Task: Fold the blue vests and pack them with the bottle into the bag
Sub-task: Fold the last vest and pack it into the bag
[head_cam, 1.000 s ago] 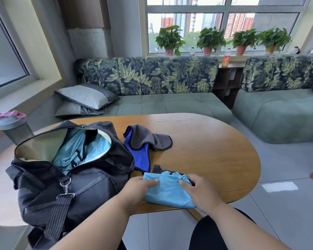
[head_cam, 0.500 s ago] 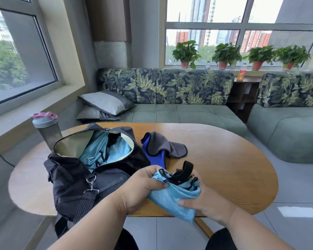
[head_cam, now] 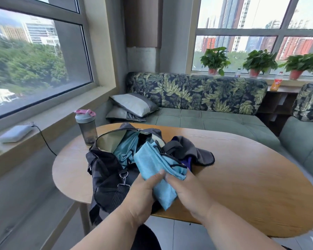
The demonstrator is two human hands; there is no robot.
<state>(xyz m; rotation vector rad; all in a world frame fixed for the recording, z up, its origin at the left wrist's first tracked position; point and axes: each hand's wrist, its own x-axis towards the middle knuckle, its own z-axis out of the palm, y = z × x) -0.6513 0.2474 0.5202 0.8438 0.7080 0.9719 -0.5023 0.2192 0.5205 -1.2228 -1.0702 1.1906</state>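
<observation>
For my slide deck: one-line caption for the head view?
Both hands carry a folded vest toward the open bag on the table.

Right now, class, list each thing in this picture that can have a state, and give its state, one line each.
bag: unzipped, mouth open, light blue cloth inside
folded light blue vest: held over the bag's edge
left hand: grips the vest
right hand: grips the vest
bottle: upright, lid on
grey and blue vest: unfolded on the table

Matt wood-grain table, black cloth bag with metal clip, light-blue mesh-textured vest
</observation>
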